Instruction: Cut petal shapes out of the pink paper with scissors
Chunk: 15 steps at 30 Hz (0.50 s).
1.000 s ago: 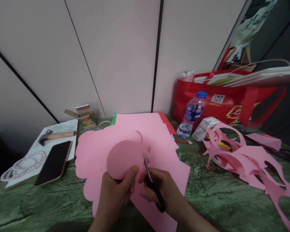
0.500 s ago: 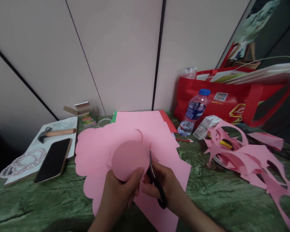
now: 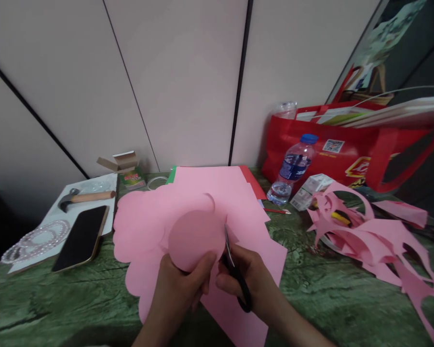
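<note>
The left hand (image 3: 183, 282) pinched a pink paper disc (image 3: 195, 236) at its near edge, thumb pressed on the upper face and the other fingers largely hidden beneath. The right hand (image 3: 248, 272) was curled around the black handles of the scissors (image 3: 234, 271), whose blades pointed away from the wearer along the disc's right edge; how far apart the blades stood could not be told. The disc was at the centre, over a spread of pink sheets (image 3: 141, 221) on the green table (image 3: 50, 303). The sheets bore a scalloped outline at left and straight, angular edges at right; corners of a green sheet (image 3: 171, 176) and a red sheet (image 3: 251, 180) projected at the far end.

At left, a hammer (image 3: 94, 196) and beads (image 3: 38, 241) lay on a white board (image 3: 67, 212), with a phone (image 3: 83, 236) partly overlapping it. An open carton (image 3: 132, 176) stood near the wall (image 3: 188, 82). At right, a pencil (image 3: 277, 210) lay near the foot of a blue-capped bottle (image 3: 291, 168); a white box (image 3: 311, 192) was just beside the bottle, a red bag (image 3: 289, 132) behind it. Pink scraps (image 3: 383, 236) were heaped nearer the wearer.
</note>
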{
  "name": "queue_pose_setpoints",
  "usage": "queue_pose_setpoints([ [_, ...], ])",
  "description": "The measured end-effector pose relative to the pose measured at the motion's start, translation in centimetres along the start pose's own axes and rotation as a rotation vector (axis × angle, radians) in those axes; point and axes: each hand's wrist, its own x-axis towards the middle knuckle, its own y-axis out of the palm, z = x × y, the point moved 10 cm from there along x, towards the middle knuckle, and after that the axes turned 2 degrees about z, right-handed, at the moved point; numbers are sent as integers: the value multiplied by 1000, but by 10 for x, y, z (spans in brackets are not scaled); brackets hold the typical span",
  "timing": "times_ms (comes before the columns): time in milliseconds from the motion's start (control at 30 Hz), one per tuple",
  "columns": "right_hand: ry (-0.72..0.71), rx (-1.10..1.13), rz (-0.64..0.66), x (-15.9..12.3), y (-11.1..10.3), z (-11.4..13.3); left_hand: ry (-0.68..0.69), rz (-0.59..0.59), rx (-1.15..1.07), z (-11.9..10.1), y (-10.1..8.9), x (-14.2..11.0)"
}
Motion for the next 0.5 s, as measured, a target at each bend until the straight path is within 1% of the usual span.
queue_pose_setpoints([
  [367,-30,6,17,0,0,-1,0,-32,-47,3,-3,2],
  [500,-45,-7,13,0,1,0,8,-17,-49,3,-2,2],
])
